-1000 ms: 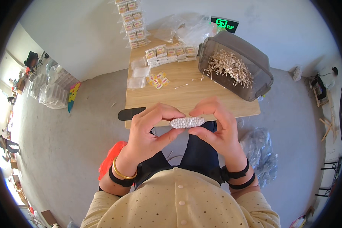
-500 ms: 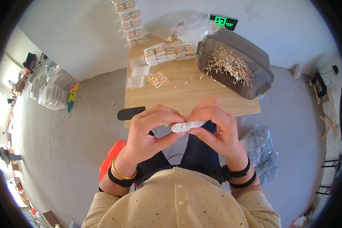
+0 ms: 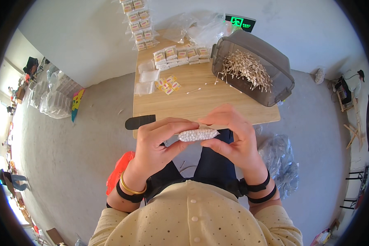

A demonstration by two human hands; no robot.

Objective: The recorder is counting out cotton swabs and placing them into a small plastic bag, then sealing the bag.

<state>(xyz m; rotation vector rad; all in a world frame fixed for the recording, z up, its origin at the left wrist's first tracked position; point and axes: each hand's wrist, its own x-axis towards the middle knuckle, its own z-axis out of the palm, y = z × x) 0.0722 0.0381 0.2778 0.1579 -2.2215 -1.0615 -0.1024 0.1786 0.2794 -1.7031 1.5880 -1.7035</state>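
A wooden table (image 3: 201, 102) stands ahead. Below it, both hands (image 3: 160, 143) (image 3: 233, 139) pinch a swab packet (image 3: 197, 134) by its ends. It is probably light, soft and slippery.

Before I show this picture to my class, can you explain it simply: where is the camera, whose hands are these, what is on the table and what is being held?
The camera sits on a person's head and looks down, so the round view bends straight edges. The left hand and right hand are that person's own. Together they hold a small clear packet of cotton swabs above the lap. Ahead stands a wooden table with a grey bin of loose swabs, rows of filled packets, empty clear bags and a few small yellow packets.
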